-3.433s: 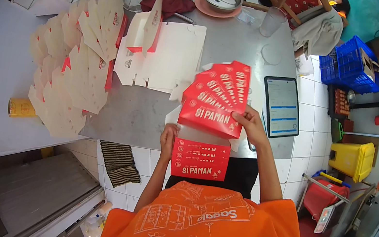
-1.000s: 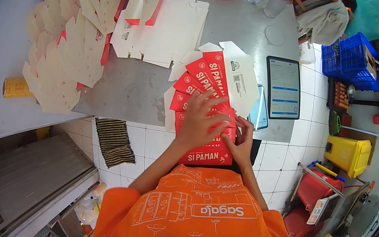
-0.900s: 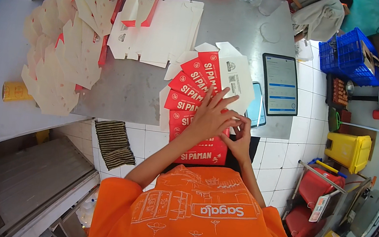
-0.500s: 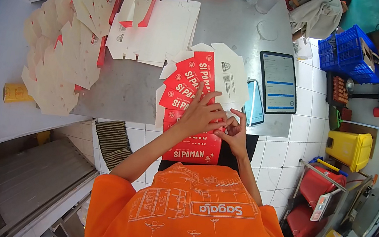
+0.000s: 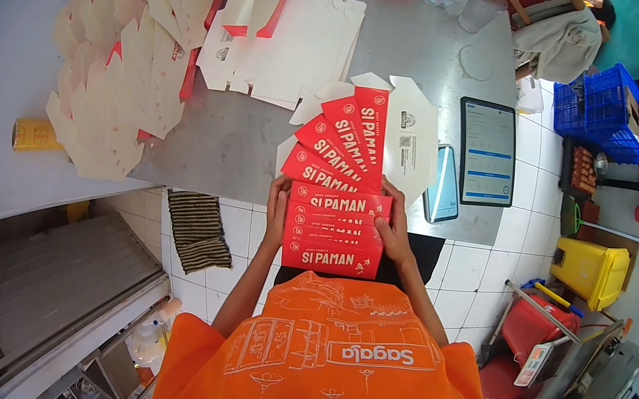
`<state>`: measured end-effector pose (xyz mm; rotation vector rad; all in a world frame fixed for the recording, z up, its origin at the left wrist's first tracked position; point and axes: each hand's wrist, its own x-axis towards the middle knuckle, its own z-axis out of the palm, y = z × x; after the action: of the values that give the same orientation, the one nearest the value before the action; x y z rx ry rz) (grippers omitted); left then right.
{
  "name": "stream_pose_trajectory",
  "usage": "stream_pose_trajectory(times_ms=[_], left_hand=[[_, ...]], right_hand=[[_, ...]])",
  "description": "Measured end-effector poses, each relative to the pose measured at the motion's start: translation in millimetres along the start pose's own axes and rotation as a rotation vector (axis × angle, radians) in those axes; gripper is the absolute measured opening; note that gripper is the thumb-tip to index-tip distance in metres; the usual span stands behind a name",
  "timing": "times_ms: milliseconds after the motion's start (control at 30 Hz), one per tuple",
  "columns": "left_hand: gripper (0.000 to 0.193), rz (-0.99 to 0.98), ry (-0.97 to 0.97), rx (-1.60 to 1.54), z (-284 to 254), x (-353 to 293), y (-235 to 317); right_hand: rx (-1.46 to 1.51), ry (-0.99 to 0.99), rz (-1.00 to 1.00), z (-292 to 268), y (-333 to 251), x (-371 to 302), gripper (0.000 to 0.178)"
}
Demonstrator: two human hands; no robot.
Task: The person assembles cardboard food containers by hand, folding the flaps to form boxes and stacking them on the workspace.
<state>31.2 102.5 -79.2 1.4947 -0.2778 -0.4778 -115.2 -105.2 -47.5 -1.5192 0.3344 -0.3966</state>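
Note:
A fanned stack of flat cardboard food boxes with printed red panels and white flaps lies at the near edge of the table. Its nearer part overhangs the edge toward my body. My left hand grips the left side of this nearer part, with most of its fingers hidden under the cardboard. On the opposite side my right hand holds the right edge, its thumb resting on the red face. The farther boxes spread out beyond both hands, and one white panel with small print shows at their right.
Folded-up boxes pile up at the left. White box blanks lie farther back, bearing one formed box. A phone and a tablet sit close to my right hand. A plastic cup stands at the back.
My left hand has moved off the top of the red panels to the stack's left side. My right hand has gone from fingering its edge to holding its right side. The view has shifted slightly.

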Motion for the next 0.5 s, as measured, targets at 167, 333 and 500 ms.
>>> stream_pose_trajectory(times_ms=[167, 333, 500], left_hand=[[0.065, -0.142, -0.076, -0.078, -2, -6, -12], [0.055, -0.013, 0.033, -0.025, -3, -16, -24], [0.048, -0.044, 0.123, -0.021, -7, -25, -37]], right_hand=[[0.0, 0.02, 0.052, -1, 22, -11, 0.047], [-0.008, 0.008, 0.092, -7, 37, -15, 0.04], [0.011, -0.016, 0.001, 0, 4, 3, 0.041]])
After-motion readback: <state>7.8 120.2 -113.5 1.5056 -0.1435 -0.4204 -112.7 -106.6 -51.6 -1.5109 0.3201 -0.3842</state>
